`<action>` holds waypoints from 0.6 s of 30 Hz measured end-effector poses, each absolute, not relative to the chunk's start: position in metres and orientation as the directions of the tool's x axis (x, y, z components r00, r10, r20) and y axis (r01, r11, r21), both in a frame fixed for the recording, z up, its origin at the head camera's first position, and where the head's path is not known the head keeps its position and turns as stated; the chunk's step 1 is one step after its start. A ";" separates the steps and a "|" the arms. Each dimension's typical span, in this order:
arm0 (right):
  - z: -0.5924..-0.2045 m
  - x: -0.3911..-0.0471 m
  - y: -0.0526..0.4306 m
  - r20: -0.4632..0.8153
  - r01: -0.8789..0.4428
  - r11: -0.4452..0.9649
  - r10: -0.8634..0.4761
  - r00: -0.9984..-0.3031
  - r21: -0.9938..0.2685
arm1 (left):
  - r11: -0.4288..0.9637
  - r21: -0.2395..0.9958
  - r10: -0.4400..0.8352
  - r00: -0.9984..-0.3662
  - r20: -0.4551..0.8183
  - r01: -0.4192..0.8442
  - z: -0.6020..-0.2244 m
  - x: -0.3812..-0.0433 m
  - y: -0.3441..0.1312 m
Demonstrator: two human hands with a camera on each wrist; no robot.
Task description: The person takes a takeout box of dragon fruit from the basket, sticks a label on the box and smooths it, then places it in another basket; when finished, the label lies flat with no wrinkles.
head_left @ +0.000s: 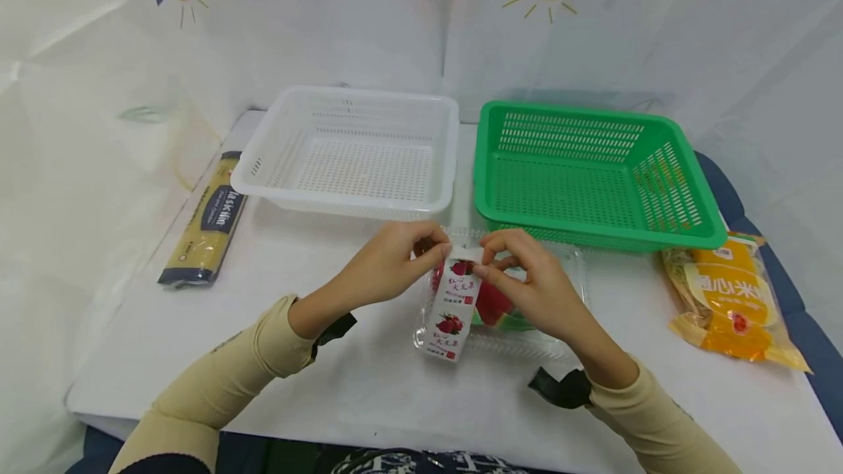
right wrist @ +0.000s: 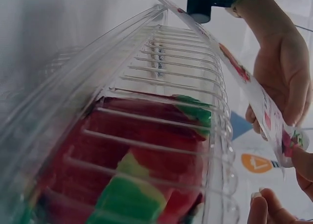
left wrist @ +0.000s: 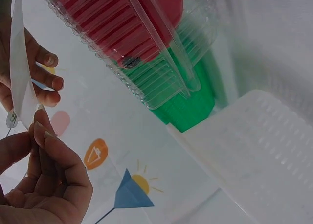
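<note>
A strip of white labels [head_left: 454, 306] printed with red dragon fruit hangs between my two hands, over a clear plastic box [head_left: 566, 335]. My left hand [head_left: 395, 262] pinches the strip's upper end at its left side. At the right edge of that end, my right hand [head_left: 536, 287] has thumb and fingertips on it. Under the strip, red and green contents [right wrist: 146, 160] show through the box's ribbed plastic. The left wrist view has the strip [left wrist: 19, 67] nearly edge-on, with fingers of both hands around its lower end.
Behind the box stand a white basket [head_left: 358, 203] and a green basket [head_left: 593, 236]. A yellow and dark pack [head_left: 204, 225] lies at the left, partly under the white basket's rim. An orange and yellow bag [head_left: 737, 298] lies at the right beside the green basket.
</note>
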State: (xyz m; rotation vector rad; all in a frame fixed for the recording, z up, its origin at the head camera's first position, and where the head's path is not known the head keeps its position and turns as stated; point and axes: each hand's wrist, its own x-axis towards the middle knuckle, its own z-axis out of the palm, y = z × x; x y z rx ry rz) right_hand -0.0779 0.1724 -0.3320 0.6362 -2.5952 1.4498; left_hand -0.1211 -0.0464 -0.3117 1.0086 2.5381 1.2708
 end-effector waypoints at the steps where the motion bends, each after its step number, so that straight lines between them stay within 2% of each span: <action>1: -0.332 -0.078 0.173 0.285 -0.405 0.460 -0.309 -0.907 -0.790 | 0.424 0.749 0.615 -0.769 0.174 0.509 -0.312 -0.121 -0.047; 18: -0.331 -0.075 0.177 0.276 -0.398 0.487 -0.304 -0.912 -0.778 | 0.449 0.757 0.583 -0.798 0.154 0.474 -0.314 -0.120 -0.055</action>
